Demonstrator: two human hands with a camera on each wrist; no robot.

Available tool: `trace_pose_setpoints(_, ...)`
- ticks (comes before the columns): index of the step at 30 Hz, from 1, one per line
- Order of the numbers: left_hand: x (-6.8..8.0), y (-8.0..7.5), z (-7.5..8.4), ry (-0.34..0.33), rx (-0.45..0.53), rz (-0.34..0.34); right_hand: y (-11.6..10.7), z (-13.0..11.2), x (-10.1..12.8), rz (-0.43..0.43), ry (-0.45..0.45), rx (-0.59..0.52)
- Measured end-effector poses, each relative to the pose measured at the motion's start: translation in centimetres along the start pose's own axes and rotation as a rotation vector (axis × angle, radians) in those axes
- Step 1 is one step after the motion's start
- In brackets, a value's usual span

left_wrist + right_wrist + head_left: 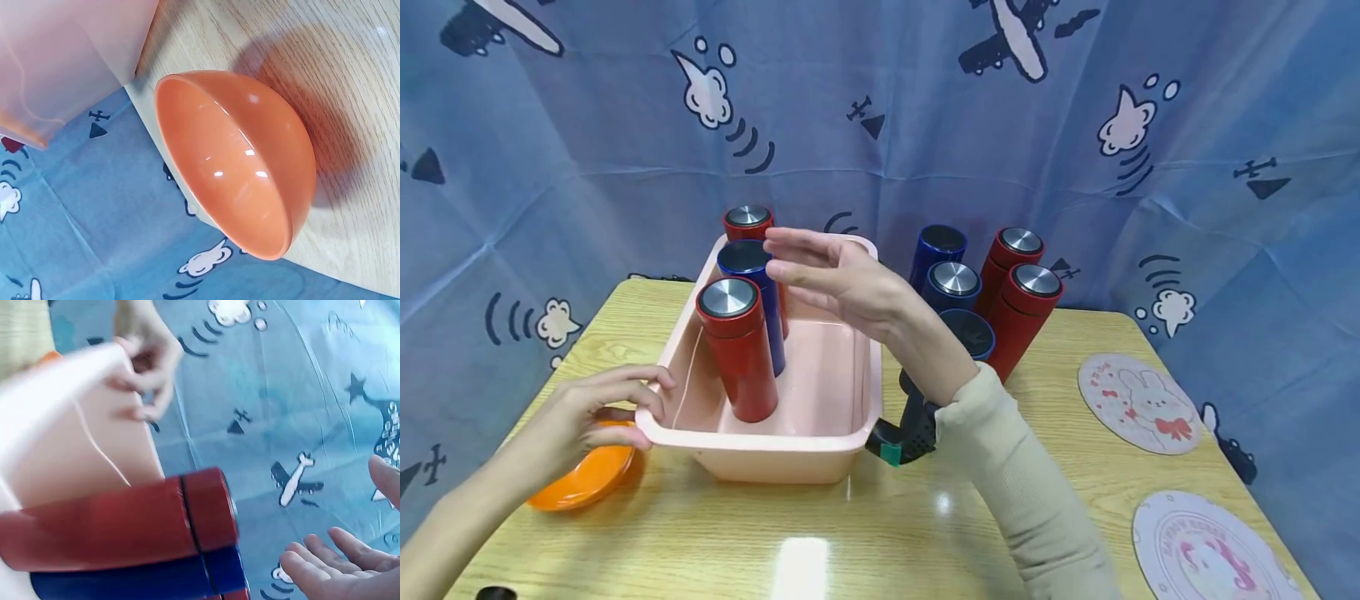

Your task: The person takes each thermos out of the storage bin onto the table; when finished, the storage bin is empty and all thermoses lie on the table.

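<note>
A pale pink plastic bin (pixel 820 375) stands on the table with two red thermos flasks and one blue thermos flask (pixel 775 325) upright along its left side. The nearest is a red flask (pixel 741 367) with a silver-topped lid; the other red flask (pixel 748 218) is at the back. My left hand (pixel 602 404) pinches the bin's rim at the near left corner. Above the bin, my right hand (pixel 842 279) has its fingers extended, close to the blue flask's top and holding nothing. In the right wrist view its fingertips (pixel 300 559) are apart from the flasks.
Right of the bin stand several more flasks, red (pixel 1026 312) and blue (pixel 955 283). An orange bowl (pixel 244 156) sits by the bin's left side, beneath my left hand. Two round printed mats (pixel 1138 404) lie at the table's right. A patterned blue curtain (pixel 880 125) hangs behind.
</note>
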State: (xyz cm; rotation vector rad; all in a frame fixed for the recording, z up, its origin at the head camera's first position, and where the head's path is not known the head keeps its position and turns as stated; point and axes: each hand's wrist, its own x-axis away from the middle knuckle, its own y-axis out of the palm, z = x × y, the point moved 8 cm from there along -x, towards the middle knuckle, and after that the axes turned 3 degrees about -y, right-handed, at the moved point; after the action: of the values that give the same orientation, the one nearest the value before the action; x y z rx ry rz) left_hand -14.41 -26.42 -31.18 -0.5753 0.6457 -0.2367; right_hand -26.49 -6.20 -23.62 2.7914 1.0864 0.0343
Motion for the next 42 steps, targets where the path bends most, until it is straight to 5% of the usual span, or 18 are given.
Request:
trace_pose_setpoints(11,-0.2,-0.1,0.2,0.002,-0.006,-0.004,-3.2,-0.6,-7.1,0.144,-0.033,-0.046)
trace_pose_setpoints(17,-0.3,-0.1,-0.1,-0.001,-0.011,-0.005,-5.8,1.1,-11.0,0.226,-0.036,-0.028)
trace_pose_setpoints(42,-0.2,-0.4,-0.3,-0.054,-0.003,0.002,-5.3,6.4,-17.1,0.001,-0.048,0.106)
